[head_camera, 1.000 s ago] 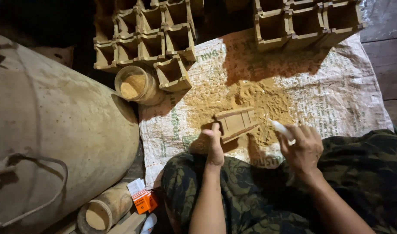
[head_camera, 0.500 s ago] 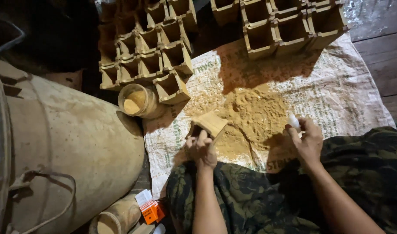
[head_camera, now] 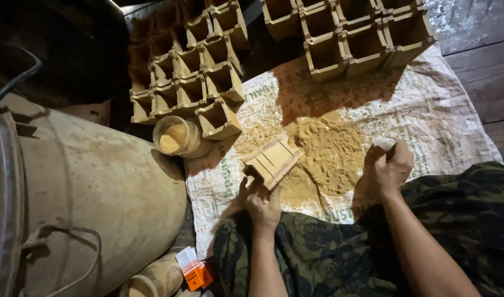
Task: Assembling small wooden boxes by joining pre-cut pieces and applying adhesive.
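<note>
Hands first. Left hand grips a small open-topped wooden box by its near lower corner, fingers closed on the wood; the box is tipped on edge over the near rim of a heap of tan sawdust-like powder, held clear of the sheet. Judged: the tilt keeps it above the heap so loose powder falls back on the pile. Right hand is curled shut around a small whitish object that pokes out above the thumb; its kind cannot be told. It hangs at the right edge of the heap, well apart from the left hand.

Near: both forearms come up over camouflage-patterned trousers; the person sits on the floor. An orange-and-white carton lies by the left knee, beside a pale cylindrical container.

Middle: the powder lies on a printed white woven sack spread over dark floor planks; judged, the sack catches spill. A large dusty drum on its side crowds the left. A clear jar holding the same powder stands at the sack's left edge, just beside the nearest box of the far rows.

Far: two blocks of like wooden boxes, left group and right group, openings up, with a dark gap between them. They fence the heap's far side.
</note>
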